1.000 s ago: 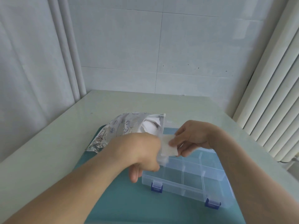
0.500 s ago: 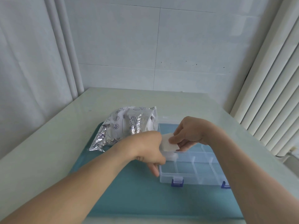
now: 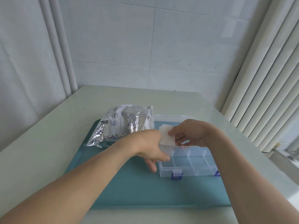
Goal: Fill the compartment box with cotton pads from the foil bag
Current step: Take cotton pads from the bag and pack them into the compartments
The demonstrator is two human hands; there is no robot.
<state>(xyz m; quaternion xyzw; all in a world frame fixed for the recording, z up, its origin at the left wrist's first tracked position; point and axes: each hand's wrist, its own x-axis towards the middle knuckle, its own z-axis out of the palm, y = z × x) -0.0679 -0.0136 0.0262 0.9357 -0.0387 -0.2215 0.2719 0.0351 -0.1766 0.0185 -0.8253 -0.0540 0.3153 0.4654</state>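
Silver foil catches the light at the left of a teal mat (image 3: pixel 129 188), where the crumpled foil bag (image 3: pixel 123 125) lies with its open mouth turned toward a clear plastic compartment box (image 3: pixel 191 165). The mat rests on a pale tabletop (image 3: pixel 48 135) set against a white tiled wall (image 3: pixel 145 46), with a white curtain (image 3: pixel 24 62) hanging at the far left. Moving right, a person's left hand (image 3: pixel 151 146) reaches in over the box's left edge, fingers curled against a small stack of white cotton pads (image 3: pixel 166 137); two fingertips point down beside the box wall. The right hand (image 3: pixel 189 135) meets it from the other side, thumb and fingers pinching the same pads, which are held just above the box's rear compartments. The front row of compartments shows through the clear plastic, and blue latches (image 3: pixel 176 174) sit along its near wall. Pale vertical slats (image 3: pixel 267 78) line the right edge.
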